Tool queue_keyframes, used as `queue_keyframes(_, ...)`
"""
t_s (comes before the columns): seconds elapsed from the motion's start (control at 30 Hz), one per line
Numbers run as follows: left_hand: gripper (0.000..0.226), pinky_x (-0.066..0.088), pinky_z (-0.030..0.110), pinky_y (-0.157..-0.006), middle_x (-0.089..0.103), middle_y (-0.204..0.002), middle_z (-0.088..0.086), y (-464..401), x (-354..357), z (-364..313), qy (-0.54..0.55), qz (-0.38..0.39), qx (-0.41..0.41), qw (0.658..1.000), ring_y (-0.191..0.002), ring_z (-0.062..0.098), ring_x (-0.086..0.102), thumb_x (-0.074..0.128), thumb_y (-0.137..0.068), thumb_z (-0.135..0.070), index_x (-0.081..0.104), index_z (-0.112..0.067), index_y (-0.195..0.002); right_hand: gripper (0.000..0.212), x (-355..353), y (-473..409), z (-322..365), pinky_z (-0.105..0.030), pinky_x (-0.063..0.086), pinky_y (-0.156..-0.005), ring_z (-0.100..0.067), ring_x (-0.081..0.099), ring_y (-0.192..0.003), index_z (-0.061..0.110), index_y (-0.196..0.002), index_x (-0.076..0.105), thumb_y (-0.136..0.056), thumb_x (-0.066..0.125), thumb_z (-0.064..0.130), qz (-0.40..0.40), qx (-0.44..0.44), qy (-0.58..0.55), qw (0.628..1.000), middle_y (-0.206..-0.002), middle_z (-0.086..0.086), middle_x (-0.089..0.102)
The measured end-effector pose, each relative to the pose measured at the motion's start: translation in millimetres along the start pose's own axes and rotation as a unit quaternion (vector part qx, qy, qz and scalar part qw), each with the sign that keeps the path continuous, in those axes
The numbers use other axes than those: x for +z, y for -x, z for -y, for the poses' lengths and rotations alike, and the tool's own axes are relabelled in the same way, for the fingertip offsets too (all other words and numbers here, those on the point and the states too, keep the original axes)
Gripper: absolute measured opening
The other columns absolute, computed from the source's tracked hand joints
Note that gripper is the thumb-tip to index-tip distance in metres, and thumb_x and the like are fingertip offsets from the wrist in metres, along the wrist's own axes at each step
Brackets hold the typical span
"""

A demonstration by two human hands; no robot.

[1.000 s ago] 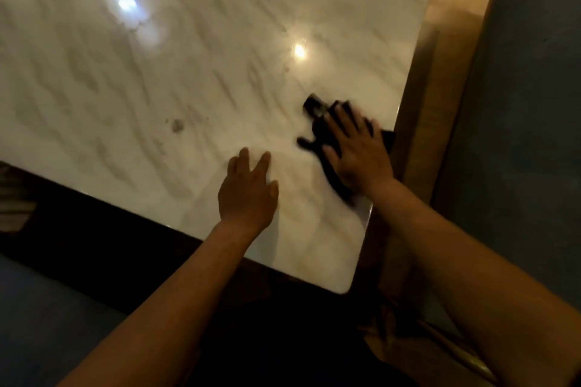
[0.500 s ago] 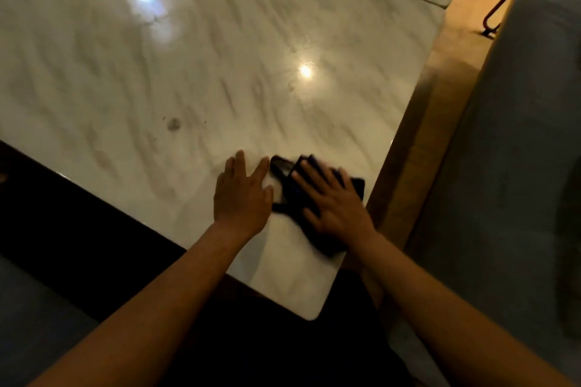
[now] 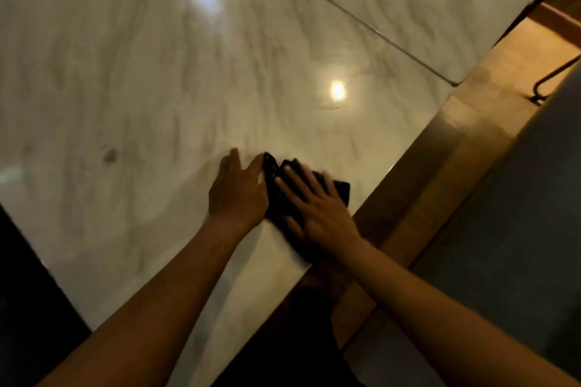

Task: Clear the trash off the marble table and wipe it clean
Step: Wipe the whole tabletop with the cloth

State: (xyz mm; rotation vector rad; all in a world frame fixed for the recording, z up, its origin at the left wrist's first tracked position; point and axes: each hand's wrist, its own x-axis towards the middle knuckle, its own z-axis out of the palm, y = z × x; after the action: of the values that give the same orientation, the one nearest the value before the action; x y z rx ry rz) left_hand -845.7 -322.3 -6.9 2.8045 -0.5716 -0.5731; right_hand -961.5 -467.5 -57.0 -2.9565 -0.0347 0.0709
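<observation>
- The right hand (image 3: 317, 214) is lying flat, fingers spread, pressing a black cloth (image 3: 283, 198) onto the marble table (image 3: 157, 72) near its right edge.
- The left hand (image 3: 239, 195) is resting open on the table, touching the cloth.
- A dark spot (image 3: 110, 155) is showing left of the hands.

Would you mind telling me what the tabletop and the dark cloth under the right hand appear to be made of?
The tabletop looks like polished marble or a marble-look stone: pale with grey veining, and glossy enough to mirror two lamps. A thin seam crosses its far part, so it may be slabs. The cloth looks like soft dark fabric, matte and crumpled into folds under the right hand; its weave is too blurred to tell.
</observation>
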Motion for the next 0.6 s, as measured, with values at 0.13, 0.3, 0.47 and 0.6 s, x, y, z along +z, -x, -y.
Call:
queue_keyframes(0.13, 0.061, 0.03, 0.044, -0.116, 0.005, -0.168, 0.009, -15, 4, -32, -0.007, 0.015, -0.019, 1.0, -0.154, 0.029, 0.007, 0.046, -0.102, -0.04, 0.022, -0.035, -0.157, 0.064, -13, -26, -74, -0.055, 0.016, -0.119, -0.025, 0.013, -0.154, 0.027, -0.157, 0.028, -0.098, 0.034, 0.053, 0.002, -0.055, 0.0, 0.998, -0.166, -0.001, 0.019)
queue_keyframes(0.3, 0.063, 0.028, 0.043, -0.117, 0.002, -0.168, 0.007, -32, 10, -71, -0.018, 0.017, -0.023, 0.999, -0.154, 0.027, 0.005, 0.041, -0.103, -0.045, 0.015, -0.035, -0.159, 0.065, -49, -107, -203, -0.056, 0.013, -0.12, -0.027, 0.008, -0.154, 0.029, -0.159, 0.018, -0.1, 0.025, 0.054, -0.005, 0.157, -0.016, 0.987, -0.168, -0.002, 0.01)
queue_keyframes(0.47, 0.061, 0.025, 0.042, -0.119, 0.005, -0.168, 0.008, -51, 15, -97, -0.003, 0.0, -0.029, 1.0, -0.153, 0.029, 0.007, 0.042, -0.102, -0.042, 0.019, -0.035, -0.158, 0.066, -48, -111, -178, -0.056, 0.01, -0.121, -0.03, 0.007, -0.154, 0.023, -0.159, 0.018, -0.1, 0.03, 0.051, -0.044, 0.195, -0.025, 0.98, -0.167, -0.006, 0.01)
queue_keyframes(0.6, 0.062, 0.029, 0.043, -0.117, 0.008, -0.167, 0.009, -61, 12, -108, 0.006, -0.005, -0.038, 0.999, -0.153, 0.03, 0.009, 0.048, -0.101, -0.036, 0.023, -0.034, -0.157, 0.065, -32, -37, -131, -0.058, 0.01, -0.122, -0.027, 0.001, -0.155, 0.025, -0.159, 0.02, -0.101, 0.033, 0.051, -0.003, 0.025, -0.026, 0.999, -0.167, -0.003, 0.01)
